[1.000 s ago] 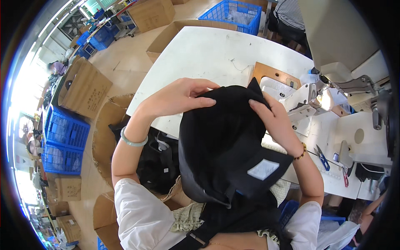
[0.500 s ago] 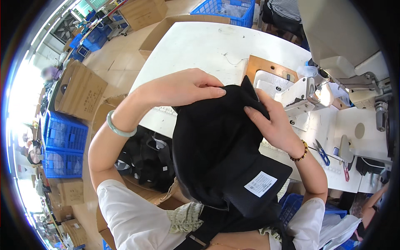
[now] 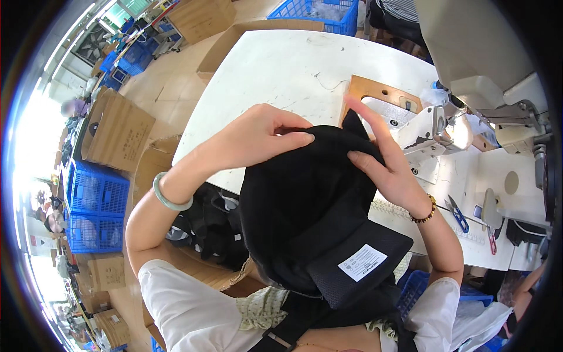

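A black cap (image 3: 299, 188) is held up in front of my chest, its far edge over the white table. A white printed label (image 3: 362, 263) lies on the flap nearest me. My left hand (image 3: 267, 135) is closed on the far left edge, thumb on top and fingers partly hidden behind the fabric. On the far right, my right hand (image 3: 392, 167) grips the edge with its thumb pressed on the cloth. Its index finger is raised beside a pointed black tab (image 3: 353, 124) that stands up; its other fingers are hidden.
A sewing machine (image 3: 431, 126) stands right of the cap on the white table (image 3: 275, 64). Blue-handled snips (image 3: 457, 214) lie near its base. At my left, a cardboard box (image 3: 158, 158) holds black pieces. Blue crates (image 3: 97, 188) are stacked farther left.
My right index finger has lifted and straightened beside the tab. My left hand has shifted slightly left along the edge. The cap's label side has tilted a little.
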A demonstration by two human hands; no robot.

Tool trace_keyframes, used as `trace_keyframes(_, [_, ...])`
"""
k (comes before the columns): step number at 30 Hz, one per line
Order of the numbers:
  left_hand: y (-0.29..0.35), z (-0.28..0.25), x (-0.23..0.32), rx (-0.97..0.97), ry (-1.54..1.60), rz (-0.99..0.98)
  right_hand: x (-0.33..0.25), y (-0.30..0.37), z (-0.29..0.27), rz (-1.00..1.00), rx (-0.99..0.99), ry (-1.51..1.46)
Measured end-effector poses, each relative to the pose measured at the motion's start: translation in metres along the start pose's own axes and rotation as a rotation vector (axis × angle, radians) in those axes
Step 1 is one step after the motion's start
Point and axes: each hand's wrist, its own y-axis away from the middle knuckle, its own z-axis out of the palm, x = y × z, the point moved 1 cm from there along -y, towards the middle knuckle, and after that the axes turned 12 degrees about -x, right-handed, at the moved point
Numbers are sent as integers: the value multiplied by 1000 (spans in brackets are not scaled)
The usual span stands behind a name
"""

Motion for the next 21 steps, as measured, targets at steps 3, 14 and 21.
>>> trace_keyframes(3, [-2,-5,-11,-13,179,-97,3,0,-2,-15,-69,44])
trace_keyframes(14, [-5,16,9,311,-565,16,5,-4,0,32,-103,30])
trace_keyframes(21, [-3,3,-6,93,199,66,1,3,-2,-50,-52,81])
